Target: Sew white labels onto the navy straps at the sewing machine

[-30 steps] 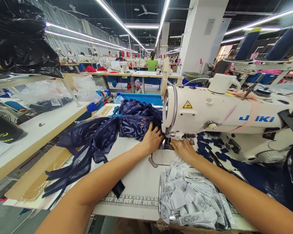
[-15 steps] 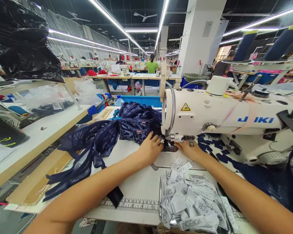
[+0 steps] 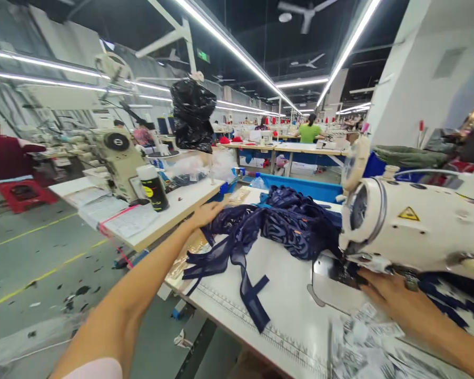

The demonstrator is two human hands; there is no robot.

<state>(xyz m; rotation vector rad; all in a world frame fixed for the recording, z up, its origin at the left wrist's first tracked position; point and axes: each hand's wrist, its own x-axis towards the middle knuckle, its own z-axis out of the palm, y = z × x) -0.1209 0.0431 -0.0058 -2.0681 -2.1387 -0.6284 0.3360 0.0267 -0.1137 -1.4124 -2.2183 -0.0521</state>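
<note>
My left hand [image 3: 211, 213] reaches to the left end of a pile of navy lace garments [image 3: 288, 231], its fingers stretched out beside the fabric; whether they touch it I cannot tell. Loose navy straps [image 3: 253, 305] trail from the pile over the white machine table. By the needle of a white sewing machine [image 3: 414, 221], my right hand [image 3: 391, 292] lies low with fingers extended toward the presser foot [image 3: 345, 271]. Dark fabric shows near those fingertips, and the machine head partly covers the hand. White printed labels [image 3: 367, 342] lie heaped in front of it.
A side table [image 3: 181, 210] at the left carries papers and a black spray can [image 3: 153, 189]. A black plastic bag [image 3: 193, 113] hangs above it. Navy cut pieces [image 3: 446, 300] lie under the machine arm. Other people sit farther off, one in a green top [image 3: 308, 132].
My left hand has left the needle area and moved to the left end of the navy pile. My right hand stays beside the presser foot. The view has swung left.
</note>
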